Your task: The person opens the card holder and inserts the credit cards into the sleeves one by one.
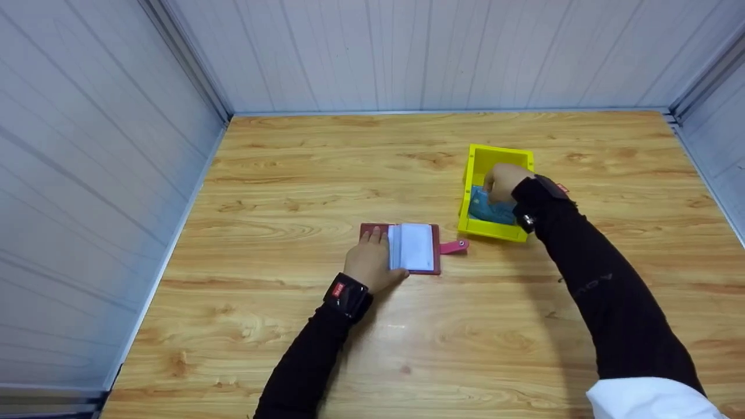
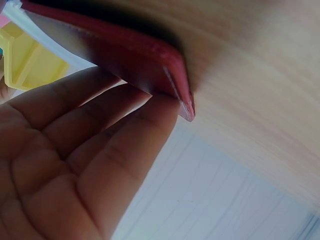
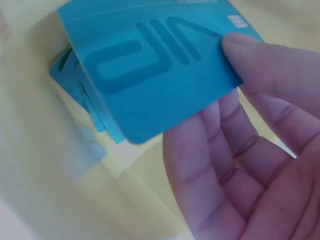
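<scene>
A red card holder (image 1: 436,265) lies spread out on the table, its clear plastic sleeves (image 1: 417,247) facing up. My left hand (image 1: 369,259) rests on its left cover with fairly straight fingers, the thumb by the lower edge. In the left wrist view those fingers touch the red cover (image 2: 130,60). Inside the yellow bin (image 1: 495,231), my right hand (image 1: 504,180) pinches a blue card (image 3: 130,65) marked "VIP" between thumb and fingers. More blue cards (image 3: 72,82) are stacked below it, partly hidden by the held card.
The pink snap strap (image 1: 454,247) of the holder sticks out right, close to the bin's near left corner. Wood-grain table (image 1: 291,192) surrounds both things. Pale panel walls (image 1: 349,58) stand at the back and both sides.
</scene>
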A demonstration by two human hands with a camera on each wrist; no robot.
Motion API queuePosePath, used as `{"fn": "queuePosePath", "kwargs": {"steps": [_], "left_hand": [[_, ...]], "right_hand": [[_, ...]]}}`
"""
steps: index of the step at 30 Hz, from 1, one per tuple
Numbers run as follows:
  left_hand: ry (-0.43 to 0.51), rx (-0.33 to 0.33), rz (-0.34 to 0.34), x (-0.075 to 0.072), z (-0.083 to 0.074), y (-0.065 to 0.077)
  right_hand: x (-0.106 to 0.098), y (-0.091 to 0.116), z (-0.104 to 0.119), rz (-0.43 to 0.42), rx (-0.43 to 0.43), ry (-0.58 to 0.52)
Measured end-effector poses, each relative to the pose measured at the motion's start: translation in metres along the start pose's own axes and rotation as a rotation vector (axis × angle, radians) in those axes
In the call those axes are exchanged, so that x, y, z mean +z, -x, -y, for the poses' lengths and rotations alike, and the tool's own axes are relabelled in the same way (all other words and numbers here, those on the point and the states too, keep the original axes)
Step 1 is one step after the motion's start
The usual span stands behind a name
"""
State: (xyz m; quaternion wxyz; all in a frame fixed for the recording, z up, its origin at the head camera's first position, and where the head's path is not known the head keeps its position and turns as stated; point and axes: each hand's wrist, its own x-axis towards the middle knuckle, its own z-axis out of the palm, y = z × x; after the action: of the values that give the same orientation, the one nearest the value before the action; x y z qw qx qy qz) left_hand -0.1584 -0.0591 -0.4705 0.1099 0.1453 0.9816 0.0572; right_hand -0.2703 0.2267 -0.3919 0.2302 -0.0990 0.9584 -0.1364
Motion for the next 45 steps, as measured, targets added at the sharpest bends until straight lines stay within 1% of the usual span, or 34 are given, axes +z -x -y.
{"fn": "queuePosePath", "kwargs": {"steps": [6,8,11,15,18,20,22,26,29,34,36,39,42,45], "left_hand": [[0.013,-0.003,0.006,0.001,0.001,-0.001],[0.018,-0.004,0.001,0.001,0.001,-0.001],[0.018,-0.010,-0.003,0.001,0.000,-0.001],[0.015,-0.016,-0.008,0.000,-0.002,0.000],[0.018,-0.013,-0.022,0.000,-0.004,0.000],[0.024,-0.007,-0.028,0.000,-0.005,0.000],[0.028,-0.004,-0.033,0.000,-0.005,0.000],[0.028,-0.003,-0.027,-0.001,-0.006,-0.001],[0.027,-0.005,-0.024,0.000,-0.007,-0.002],[0.018,-0.010,-0.009,-0.001,-0.008,-0.003],[0.008,-0.013,-0.002,-0.001,-0.008,-0.003],[-0.007,-0.017,0.000,-0.001,-0.008,-0.003],[-0.015,-0.024,-0.004,-0.001,-0.008,-0.003],[-0.012,-0.026,-0.015,0.000,-0.009,-0.003]], "right_hand": [[-0.015,0.012,-0.002,-0.042,-0.008,-0.046],[-0.020,0.017,0.000,-0.080,-0.003,-0.066],[-0.026,0.025,0.006,-0.162,0.002,-0.104],[-0.029,0.038,0.022,-0.267,-0.035,-0.202],[-0.024,0.045,0.036,-0.297,-0.077,-0.325],[-0.016,0.047,0.043,-0.304,-0.098,-0.431],[-0.003,0.047,0.048,-0.299,-0.118,-0.557],[0.030,0.039,0.054,-0.251,-0.139,-0.789],[0.057,0.032,0.055,-0.214,-0.131,-0.907],[0.094,0.021,0.057,-0.160,-0.131,-1.064],[0.106,0.018,0.057,-0.122,-0.132,-1.125],[0.120,0.014,0.056,-0.063,-0.109,-1.224],[0.129,0.011,0.054,-0.033,-0.085,-1.255],[0.133,0.009,0.051,-0.028,-0.061,-1.241]]}}
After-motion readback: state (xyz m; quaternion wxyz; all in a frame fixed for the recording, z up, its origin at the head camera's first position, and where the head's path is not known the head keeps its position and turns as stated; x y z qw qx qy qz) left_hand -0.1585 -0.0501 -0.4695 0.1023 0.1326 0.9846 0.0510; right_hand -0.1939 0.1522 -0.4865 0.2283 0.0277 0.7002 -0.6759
